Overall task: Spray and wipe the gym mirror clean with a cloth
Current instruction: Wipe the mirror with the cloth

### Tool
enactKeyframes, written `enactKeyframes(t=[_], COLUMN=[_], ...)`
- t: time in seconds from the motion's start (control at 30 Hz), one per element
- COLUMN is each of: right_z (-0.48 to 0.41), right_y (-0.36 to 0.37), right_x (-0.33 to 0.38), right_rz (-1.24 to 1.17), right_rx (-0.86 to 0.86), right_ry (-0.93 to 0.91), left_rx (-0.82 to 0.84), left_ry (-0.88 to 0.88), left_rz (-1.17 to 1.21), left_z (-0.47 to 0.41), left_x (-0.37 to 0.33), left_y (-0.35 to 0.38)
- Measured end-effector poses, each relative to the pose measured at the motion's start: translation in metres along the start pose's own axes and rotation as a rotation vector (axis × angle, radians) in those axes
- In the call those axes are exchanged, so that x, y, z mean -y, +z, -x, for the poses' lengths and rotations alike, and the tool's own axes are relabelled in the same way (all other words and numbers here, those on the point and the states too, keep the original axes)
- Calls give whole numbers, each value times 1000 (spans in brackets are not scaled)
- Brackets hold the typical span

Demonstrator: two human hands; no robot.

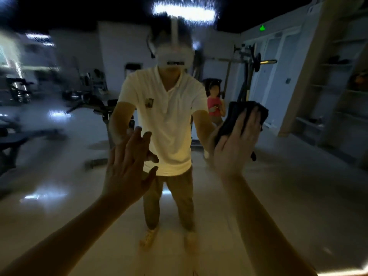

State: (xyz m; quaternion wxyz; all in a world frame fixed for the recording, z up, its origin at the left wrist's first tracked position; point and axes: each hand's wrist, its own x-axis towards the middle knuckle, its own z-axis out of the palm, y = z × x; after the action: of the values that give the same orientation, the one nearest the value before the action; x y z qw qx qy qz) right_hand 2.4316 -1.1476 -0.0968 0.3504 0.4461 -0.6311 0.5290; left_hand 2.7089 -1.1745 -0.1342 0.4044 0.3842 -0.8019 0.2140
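Two hands (127, 166) (235, 144), one dark cloth (239, 113) — one mirror (59, 148).

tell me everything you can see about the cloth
The cloth is dark, black or close to it. It looks soft and is bunched into folds rather than spread flat. It sits on the right of the view, against the mirror. The right hand presses it there, with straight fingers covering its lower part. Blur hides the weave.
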Motion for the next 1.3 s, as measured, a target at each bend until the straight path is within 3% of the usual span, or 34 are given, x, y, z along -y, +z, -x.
enactKeyframes(t=[0.13,0.27,0.4,0.57,0.67,0.77,0.87,1.1,1.2,1.3], right_z=[-14,-14,-37,-105,-151,-189,-196,-161,-163,-179], right_y=[18,35,24,-4,-28,-31,-19,17,18,8], right_x=[82,155,140,80,58,74,134,267,259,218], right_rz=[-31,-80,6,151,164,125,88,48,54,180], right_rx=[-24,5,77,23,0,-117,-153,-38,-7,-49], right_ry=[-148,-453,-756,-518,-224,-6,-65,-544,-679,-580], left_rx=[-32,-97,-275,-318,-296,-373,-390,-356,-359,-361], left_ry=[56,-6,60,107,58,15,72,121,152,153], left_rz=[-14,-66,-65,-162,-298,-282,-307,-345,-337,-351], left_z=[-20,-45,-78,-134,-170,-195,-208,-212,-212,-213], left_x=[14,38,50,58,75,86,96,112,116,119], left_y=[-27,-50,-70,-83,-95,-113,-122,-120,-121,-119])
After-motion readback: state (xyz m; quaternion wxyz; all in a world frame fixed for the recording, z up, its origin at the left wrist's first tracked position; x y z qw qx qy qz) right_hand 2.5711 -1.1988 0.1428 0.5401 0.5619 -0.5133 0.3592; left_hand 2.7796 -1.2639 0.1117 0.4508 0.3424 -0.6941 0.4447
